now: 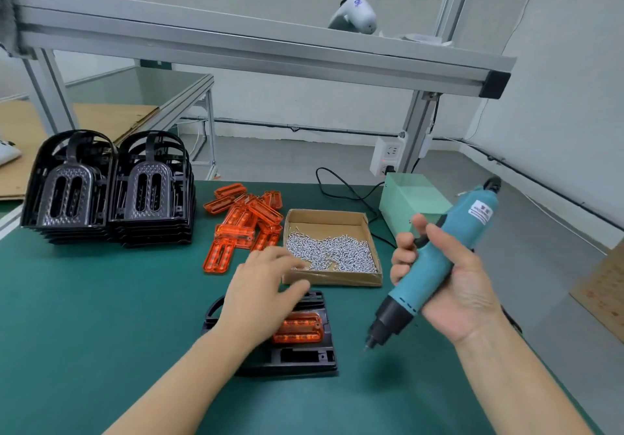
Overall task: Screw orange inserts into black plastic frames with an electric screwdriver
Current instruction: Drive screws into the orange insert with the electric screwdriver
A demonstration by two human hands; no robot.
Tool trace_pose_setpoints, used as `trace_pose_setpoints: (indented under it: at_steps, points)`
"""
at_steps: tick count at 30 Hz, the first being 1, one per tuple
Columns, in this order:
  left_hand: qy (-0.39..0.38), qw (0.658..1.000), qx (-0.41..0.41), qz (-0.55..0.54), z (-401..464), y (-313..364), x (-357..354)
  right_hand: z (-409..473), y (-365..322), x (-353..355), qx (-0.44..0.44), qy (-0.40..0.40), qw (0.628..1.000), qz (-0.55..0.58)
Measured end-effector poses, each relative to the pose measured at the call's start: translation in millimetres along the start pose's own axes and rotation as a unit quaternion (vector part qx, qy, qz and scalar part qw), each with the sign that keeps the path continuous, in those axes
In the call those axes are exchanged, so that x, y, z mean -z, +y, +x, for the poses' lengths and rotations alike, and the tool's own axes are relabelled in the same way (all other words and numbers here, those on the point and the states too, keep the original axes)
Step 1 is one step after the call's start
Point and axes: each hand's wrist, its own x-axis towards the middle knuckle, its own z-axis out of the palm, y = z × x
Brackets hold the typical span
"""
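Observation:
A black plastic frame (304, 357) lies flat on the green mat near me, with an orange insert (299, 330) seated in it. My left hand (260, 286) hovers over the frame's far end, its fingertips reaching into the near left corner of a cardboard box of silver screws (332, 249); whether it holds a screw is hidden. My right hand (452, 286) grips a teal electric screwdriver (435, 259), tip pointing down, to the right of the frame and above the mat. A pile of loose orange inserts (243, 222) lies behind.
Two stacks of black frames (108, 191) stand at the back left. A pale green power box (408, 198) with a black cable sits at the back right. An aluminium shelf beam (256, 46) crosses overhead. The mat's right edge (553, 384) runs close to my right arm.

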Motion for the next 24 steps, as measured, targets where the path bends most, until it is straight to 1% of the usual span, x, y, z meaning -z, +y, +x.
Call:
trace_pose_setpoints:
  at_steps: [1, 3, 4, 6, 10, 13, 14, 16, 18, 20, 22, 24]
  points:
    - [-0.005, 0.999, 0.039, 0.003, 9, -2, -2, 0, 2, -1, 0.003, -0.004, 1.0, 0.018]
    - [-0.043, 0.994, 0.096, 0.013, 24, -8, -8, 0, 4, -2, 0.02, -0.009, 0.999, 0.047]
    - [-0.061, 0.992, 0.108, 0.021, 29, -9, -12, 0, 4, -3, 0.033, -0.01, 0.998, 0.056]
    - [-0.067, 0.99, 0.121, 0.033, 36, -11, -19, 3, 2, -5, 0.065, -0.004, 0.996, 0.064]
    - [-0.063, 0.991, 0.116, 0.023, 40, -13, -25, 13, -4, -9, 0.145, 0.018, 0.987, 0.071]
    - [-0.067, 0.992, 0.104, 0.019, 42, -11, -29, 17, -6, -10, 0.171, 0.016, 0.981, 0.088]
    - [-0.059, 0.993, 0.1, 0.009, 43, -11, -29, 17, -6, -8, 0.18, 0.015, 0.98, 0.083]
    - [-0.011, 0.996, 0.091, -0.014, 47, -11, -30, 16, -7, -6, 0.202, 0.021, 0.978, 0.051]
    - [0.028, 0.997, 0.073, 0.004, 56, -8, -29, 16, -6, -6, 0.222, 0.035, 0.974, 0.008]
    - [0.005, 0.997, 0.053, 0.056, 69, -2, -32, 16, -4, -7, 0.239, 0.038, 0.97, -0.017]
    - [-0.052, 0.991, 0.046, 0.117, 81, 4, -40, 16, -3, -9, 0.253, 0.035, 0.967, -0.027]
    - [-0.11, 0.982, 0.061, 0.139, 90, 8, -48, 16, -2, -11, 0.263, 0.03, 0.964, -0.039]
